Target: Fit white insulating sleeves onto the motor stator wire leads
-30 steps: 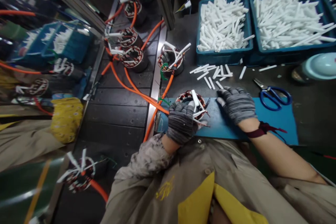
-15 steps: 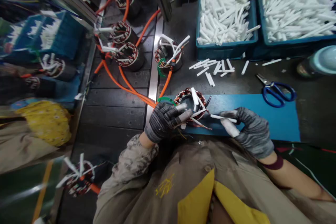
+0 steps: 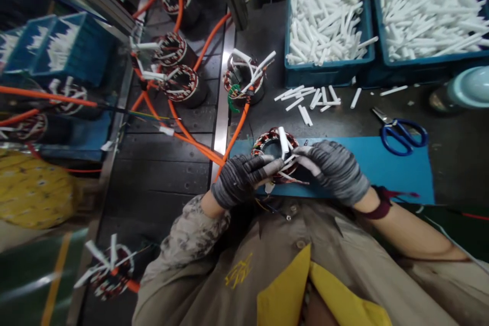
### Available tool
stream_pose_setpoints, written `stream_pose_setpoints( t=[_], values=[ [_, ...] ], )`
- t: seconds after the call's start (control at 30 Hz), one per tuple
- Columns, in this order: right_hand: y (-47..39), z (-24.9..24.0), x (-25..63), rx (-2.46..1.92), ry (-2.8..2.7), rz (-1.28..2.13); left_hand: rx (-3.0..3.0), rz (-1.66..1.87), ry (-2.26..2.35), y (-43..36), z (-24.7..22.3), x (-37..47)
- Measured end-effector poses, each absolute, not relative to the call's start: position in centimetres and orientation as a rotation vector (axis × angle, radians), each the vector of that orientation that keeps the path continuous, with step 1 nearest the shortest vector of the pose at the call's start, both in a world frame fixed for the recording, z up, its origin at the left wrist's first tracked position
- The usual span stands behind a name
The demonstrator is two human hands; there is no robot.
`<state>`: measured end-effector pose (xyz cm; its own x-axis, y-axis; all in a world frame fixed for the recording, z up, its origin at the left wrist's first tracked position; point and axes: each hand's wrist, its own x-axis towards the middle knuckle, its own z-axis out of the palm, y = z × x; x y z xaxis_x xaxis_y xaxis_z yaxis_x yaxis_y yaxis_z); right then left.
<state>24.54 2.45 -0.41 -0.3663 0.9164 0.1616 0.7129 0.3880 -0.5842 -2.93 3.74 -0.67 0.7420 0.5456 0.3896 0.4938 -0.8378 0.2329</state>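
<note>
A motor stator (image 3: pixel 260 143) with copper windings lies on a blue mat (image 3: pixel 397 173) in front of me, its white-sleeved leads pointing my way. My left hand (image 3: pixel 244 178), in a grey glove with pale fingertips, is closed at the stator's near side, pinching a lead there. From the right, my gloved right hand (image 3: pixel 332 170) meets it, thumb and fingers closed on a thin white sleeve, mostly hidden by the fingertips. A thicker white sleeve (image 3: pixel 282 138) stands up from the windings just beyond both hands.
Blue bins (image 3: pixel 328 69) of white sleeves stand at the back right. Loose sleeves (image 3: pixel 304 115), blue-handled scissors (image 3: pixel 404 135) and a lidded jar (image 3: pixel 469 87) lie nearer. More stators (image 3: pixel 181 84) with orange tubes sit left. A co-worker's yellow patterned cloth (image 3: pixel 36 188) shows at far left.
My right hand has moved left with the thin sleeve, bringing it to the leads at my left fingertips. At far left, an orange tube with wires has come into view over the neighbouring bench.
</note>
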Motion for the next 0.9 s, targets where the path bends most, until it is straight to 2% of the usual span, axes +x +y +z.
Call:
stream_pose_setpoints(
  t=[0.1,0.17,0.23,0.37,0.4,0.43,0.53,0.6,0.77,0.9],
  values=[
    [3.9,-2.1,26.4,-1.209,-1.784,1.382,2.792,0.629,0.813,4.3,-0.5,-2.5],
    [3.8,-2.6,27.1,-1.161,-1.572,1.620,2.773,0.603,0.809,4.5,-0.4,-2.4],
    [3.1,-2.6,27.2,-1.196,-1.549,1.548,2.769,0.554,0.807,4.6,-0.4,-2.6],
    [2.0,-1.6,26.7,-1.340,-1.833,0.969,2.781,0.415,0.776,4.6,-0.6,-3.3],
    [2.0,-1.4,26.5,-1.370,-1.886,0.926,2.783,0.413,0.768,4.6,-0.6,-3.4],
    [2.1,-1.3,26.3,-1.393,-1.908,0.983,2.787,0.424,0.762,4.6,-0.7,-3.4],
    [2.4,-1.2,25.4,-1.384,-1.778,1.511,2.834,0.427,0.772,4.8,-0.7,-3.2],
    [2.5,-1.2,25.2,-1.375,-1.641,1.688,2.863,0.357,0.789,4.8,-0.7,-3.0],
    [2.5,-0.5,26.5,-1.462,-1.542,1.444,2.900,0.213,0.839,4.2,-0.8,-2.8],
    [3.2,0.0,26.0,-1.392,-1.770,1.204,2.953,0.199,0.952,3.2,-0.8,-1.8]
  ],
)
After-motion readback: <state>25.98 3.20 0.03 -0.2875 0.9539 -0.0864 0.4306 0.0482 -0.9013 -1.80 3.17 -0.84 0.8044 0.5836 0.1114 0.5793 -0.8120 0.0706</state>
